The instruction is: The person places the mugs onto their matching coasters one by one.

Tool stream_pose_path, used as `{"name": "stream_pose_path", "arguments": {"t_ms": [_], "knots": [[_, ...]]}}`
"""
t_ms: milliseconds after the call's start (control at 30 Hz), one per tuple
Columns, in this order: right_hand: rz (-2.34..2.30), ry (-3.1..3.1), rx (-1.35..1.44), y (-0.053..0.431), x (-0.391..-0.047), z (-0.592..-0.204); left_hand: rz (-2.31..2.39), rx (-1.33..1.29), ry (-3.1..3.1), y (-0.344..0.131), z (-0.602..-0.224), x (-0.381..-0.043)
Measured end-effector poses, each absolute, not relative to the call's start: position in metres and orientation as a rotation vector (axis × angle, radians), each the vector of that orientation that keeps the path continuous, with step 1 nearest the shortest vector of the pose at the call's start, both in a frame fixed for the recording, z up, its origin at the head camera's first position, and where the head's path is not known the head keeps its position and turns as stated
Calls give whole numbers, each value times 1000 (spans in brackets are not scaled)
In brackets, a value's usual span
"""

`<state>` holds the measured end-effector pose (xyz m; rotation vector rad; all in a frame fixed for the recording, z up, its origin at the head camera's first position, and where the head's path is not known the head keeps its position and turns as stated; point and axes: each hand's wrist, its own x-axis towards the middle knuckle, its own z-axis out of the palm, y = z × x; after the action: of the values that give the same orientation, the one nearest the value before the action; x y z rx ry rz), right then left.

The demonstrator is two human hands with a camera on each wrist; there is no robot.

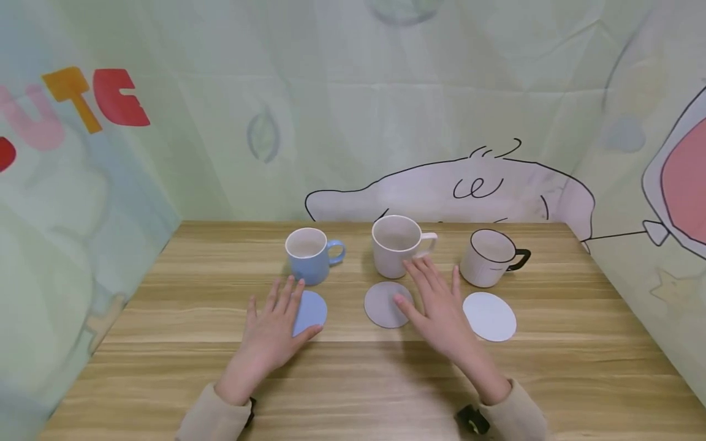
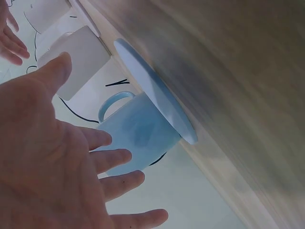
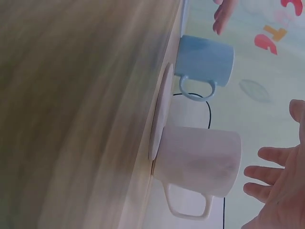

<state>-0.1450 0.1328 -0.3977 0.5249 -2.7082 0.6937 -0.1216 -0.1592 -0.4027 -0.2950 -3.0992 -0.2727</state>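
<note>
My left hand [image 1: 270, 334], fingers spread, hovers above the left side of the blue round coaster [image 1: 312, 311], partly covering it in the head view. Just behind stands the blue mug [image 1: 310, 263], its handle to the right. My right hand [image 1: 441, 309] is also spread and holds nothing; in the right wrist view it is apart from the tall pale mug [image 3: 198, 160]. The pale greyish-pink coaster [image 1: 383, 306] lies in front of that mug. To the right, a white mug with black rim and handle [image 1: 485, 263] stands behind a white coaster [image 1: 491, 317].
All three mugs stand upright in a row on the wood-grain table [image 1: 358, 380], near its back edge. A printed cloth [image 1: 331, 122] with cartoon drawings and letters hangs behind and at both sides.
</note>
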Motion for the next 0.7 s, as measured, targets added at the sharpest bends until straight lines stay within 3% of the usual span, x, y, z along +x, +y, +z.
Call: {"name": "stream_pose_path", "arguments": {"t_ms": [700], "knots": [[850,-2712,652,114,-157,-400,-269,-285,-3161,-175,-407,-124]]}}
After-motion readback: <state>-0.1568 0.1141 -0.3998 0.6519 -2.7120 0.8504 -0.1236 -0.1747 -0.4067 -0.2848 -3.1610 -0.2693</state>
